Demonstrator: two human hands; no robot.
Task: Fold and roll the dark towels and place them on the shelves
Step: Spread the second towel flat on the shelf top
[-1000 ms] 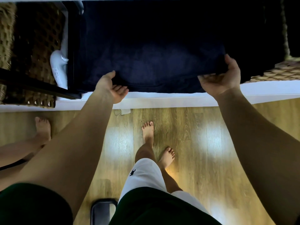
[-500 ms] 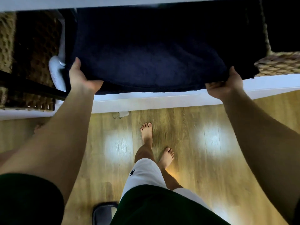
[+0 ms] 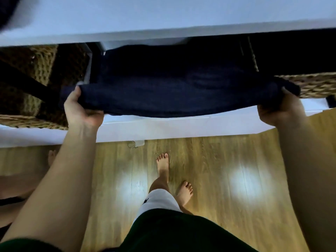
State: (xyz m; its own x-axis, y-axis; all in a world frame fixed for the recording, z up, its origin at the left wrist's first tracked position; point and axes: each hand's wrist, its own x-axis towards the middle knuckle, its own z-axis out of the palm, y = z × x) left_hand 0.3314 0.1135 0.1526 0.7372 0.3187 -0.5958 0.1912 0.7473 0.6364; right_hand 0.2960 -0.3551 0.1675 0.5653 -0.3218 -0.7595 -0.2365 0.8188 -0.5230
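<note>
A dark navy towel [image 3: 174, 91] lies folded across the white shelf [image 3: 181, 126], its near edge lifted off the board. My left hand [image 3: 80, 108] grips the towel's left end, thumb on top and fingers curled under. The right end is gripped the same way by my right hand [image 3: 281, 110]. The towel's far part runs back into the dark of the shelf opening. A second white shelf board [image 3: 163, 31] spans the view above it.
A woven basket [image 3: 31, 82] with a dark strap stands left of the towel, and another wicker basket [image 3: 312, 84] stands to its right. Below is wooden floor [image 3: 236, 179] with my bare feet. Another person's foot [image 3: 52, 157] shows at far left.
Both hands went from the towel's front edge out to its ends and took hold. The towel's near edge has risen off the shelf, and the view has tilted up to show the upper board.
</note>
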